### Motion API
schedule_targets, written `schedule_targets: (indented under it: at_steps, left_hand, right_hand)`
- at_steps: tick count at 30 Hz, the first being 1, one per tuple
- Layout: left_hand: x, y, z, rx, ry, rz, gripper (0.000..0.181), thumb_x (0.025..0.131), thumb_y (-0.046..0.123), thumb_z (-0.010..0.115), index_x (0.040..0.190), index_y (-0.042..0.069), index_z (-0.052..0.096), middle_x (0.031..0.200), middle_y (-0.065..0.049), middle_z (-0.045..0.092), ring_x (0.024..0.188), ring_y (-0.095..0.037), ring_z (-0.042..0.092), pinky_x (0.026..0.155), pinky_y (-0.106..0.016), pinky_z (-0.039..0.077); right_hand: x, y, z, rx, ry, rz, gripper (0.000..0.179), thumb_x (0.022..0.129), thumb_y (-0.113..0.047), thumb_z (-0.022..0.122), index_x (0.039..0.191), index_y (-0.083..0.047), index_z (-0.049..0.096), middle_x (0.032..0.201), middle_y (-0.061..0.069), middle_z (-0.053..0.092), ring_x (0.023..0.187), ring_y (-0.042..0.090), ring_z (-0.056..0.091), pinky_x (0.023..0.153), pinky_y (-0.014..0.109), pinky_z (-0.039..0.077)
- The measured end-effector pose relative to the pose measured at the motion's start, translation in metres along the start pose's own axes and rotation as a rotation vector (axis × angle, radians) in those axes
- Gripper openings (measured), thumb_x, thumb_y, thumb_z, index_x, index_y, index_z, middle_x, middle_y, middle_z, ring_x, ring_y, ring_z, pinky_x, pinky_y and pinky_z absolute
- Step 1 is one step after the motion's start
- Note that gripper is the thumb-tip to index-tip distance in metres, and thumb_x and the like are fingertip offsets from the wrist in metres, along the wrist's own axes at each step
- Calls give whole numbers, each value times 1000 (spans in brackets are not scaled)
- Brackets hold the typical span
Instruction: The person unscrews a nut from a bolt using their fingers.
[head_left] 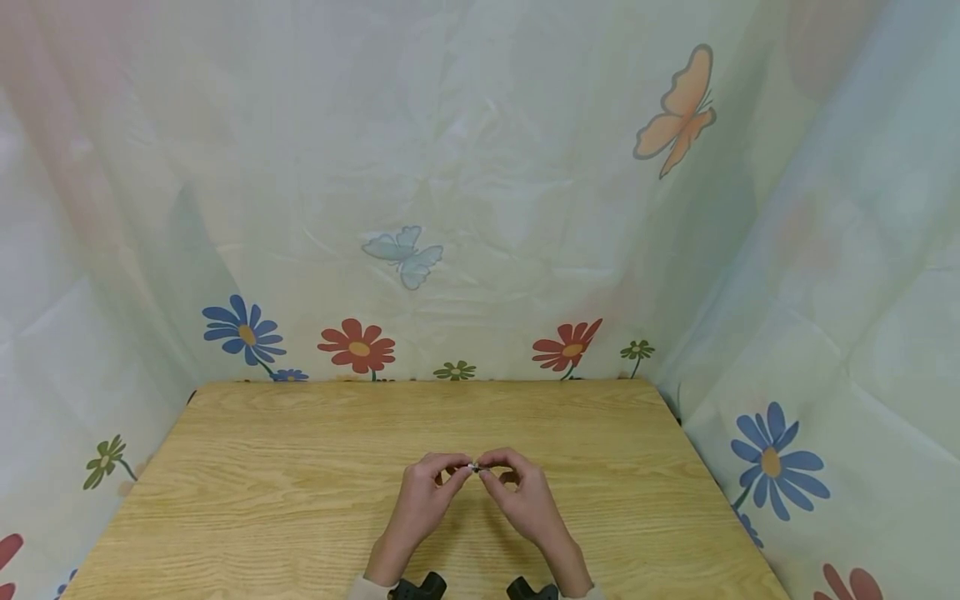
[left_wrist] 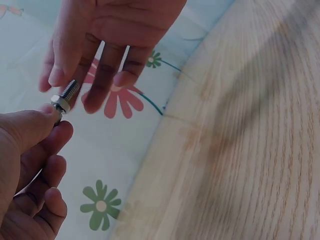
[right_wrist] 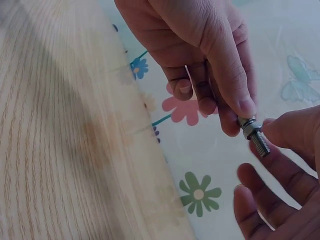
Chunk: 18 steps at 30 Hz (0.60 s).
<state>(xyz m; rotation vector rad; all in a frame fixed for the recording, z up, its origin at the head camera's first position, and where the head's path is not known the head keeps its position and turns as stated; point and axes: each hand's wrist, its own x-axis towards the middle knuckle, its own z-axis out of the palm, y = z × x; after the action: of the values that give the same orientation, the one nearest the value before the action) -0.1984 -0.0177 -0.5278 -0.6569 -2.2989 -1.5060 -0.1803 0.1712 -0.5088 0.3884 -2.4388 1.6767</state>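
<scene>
Pinching a bolt, fingers hover between table edges.

My bolt is silver, my table tan with wood grain; my pale curtain shows red, blue and green flowers, orange and bluish butterflies.

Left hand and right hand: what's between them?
A threaded metal bolt with a hex nut lies between the left hand and right hand; both wrist views show it.
</scene>
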Motion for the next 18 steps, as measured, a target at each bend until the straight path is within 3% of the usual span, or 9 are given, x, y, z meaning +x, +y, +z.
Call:
schedule_targets:
  at_steps: [4,8,18]
  left_hand:
    - [0,2,0,-11,1,-28,11,95,20,75,105,19,81,96,8,77,84,-2,63,67,-21,49]
    - [1,4,1,-22,20,-16,11,95,20,75,104,19,81,95,9,77,84,-2,63,67,-24,50]
    - [1,6,2,-29,22,5,12,95,21,75,105,18,80,98,9,77,85,-3,64,68,-33,54]
  right_hand:
    - [0,-1,1,23,32,-3,17,99,-20,72,116,-20,72,115,2,73,108,21,67,84,30,56]
    - [1,-1,1,-7,48,36,19,101,-27,68,120,-23,72,117,5,73,108,20,69,82,28,55]
    - [-1,2,1,-12,8,91,25,105,-34,62,100,-15,78,99,9,77,95,27,73,78,25,55]
